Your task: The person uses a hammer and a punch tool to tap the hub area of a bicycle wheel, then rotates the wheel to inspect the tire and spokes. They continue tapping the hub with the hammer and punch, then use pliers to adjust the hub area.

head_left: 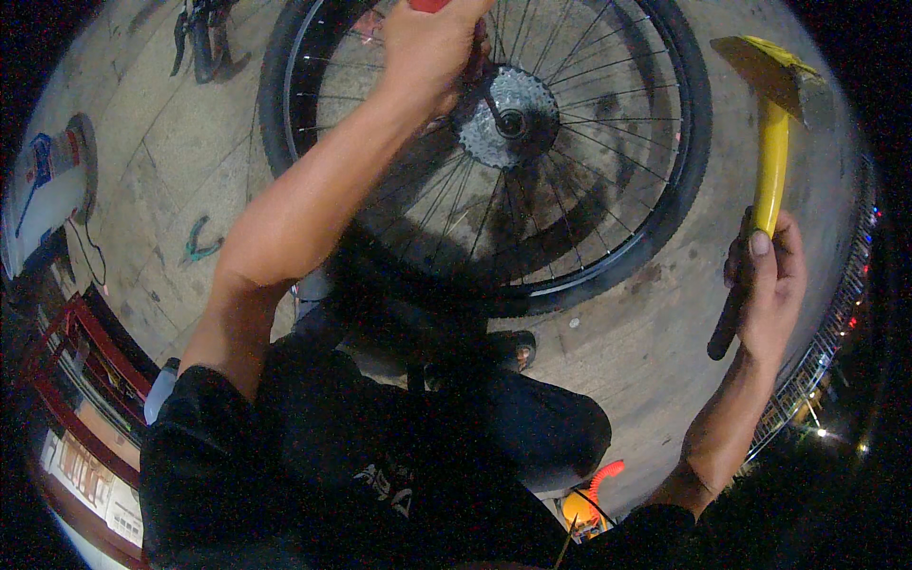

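A bicycle wheel (698,114) with a black tyre lies before me, its silver cassette (484,95) facing up. My left hand (427,57) is closed around a red-handled tool (432,4), partly cut off by the upper edge. What seems to be its dark shaft slants down to the hub (511,123), screwdriver-like; I cannot make out its tip exactly. Off to the right, my right hand (771,285) grips a hatchet (772,166) by its black lower grip. The hatchet's yellow handle points up, and its broad head is raised right of the tyre, apart from the wheel.
Green-handled pliers (201,239) lie on the paving at left. Beyond them are a white container (47,204) and a dark red frame or rack (100,380). A dark bicycle part (202,43) stands at the upper left. An orange item (579,508) sits near my right elbow.
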### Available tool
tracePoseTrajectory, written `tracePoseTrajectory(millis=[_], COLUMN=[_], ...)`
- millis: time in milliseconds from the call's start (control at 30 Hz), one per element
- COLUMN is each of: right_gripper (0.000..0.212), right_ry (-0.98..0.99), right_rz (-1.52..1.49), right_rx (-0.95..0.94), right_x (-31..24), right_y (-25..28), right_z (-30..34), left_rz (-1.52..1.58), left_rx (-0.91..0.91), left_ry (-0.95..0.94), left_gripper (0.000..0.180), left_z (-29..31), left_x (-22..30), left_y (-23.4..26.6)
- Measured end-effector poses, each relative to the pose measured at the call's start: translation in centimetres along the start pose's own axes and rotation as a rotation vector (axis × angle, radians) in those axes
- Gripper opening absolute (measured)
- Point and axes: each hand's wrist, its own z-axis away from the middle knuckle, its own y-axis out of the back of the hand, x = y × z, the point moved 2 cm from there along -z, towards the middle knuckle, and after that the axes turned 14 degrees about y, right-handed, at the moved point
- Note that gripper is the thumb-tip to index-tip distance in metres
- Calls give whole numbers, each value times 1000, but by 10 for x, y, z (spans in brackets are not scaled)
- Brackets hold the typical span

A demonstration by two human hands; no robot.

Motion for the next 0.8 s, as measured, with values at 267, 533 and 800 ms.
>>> tracePoseTrajectory(millis=[267,533,800], right_gripper=[26,24,26], right_ry=[-40,-90,-85], right_rz=[-40,-100,-103], right_rx=[33,146,139], right_x=[7,19,18], right_y=[7,12,12], right_z=[18,30,33], left_rz=[169,206,209], left_rx=[183,177,207], left_ry=[168,181,216], left_gripper=[18,20,19], left_z=[-32,-41,-32], left_x=[14,29,34], left_y=[24,56,47])
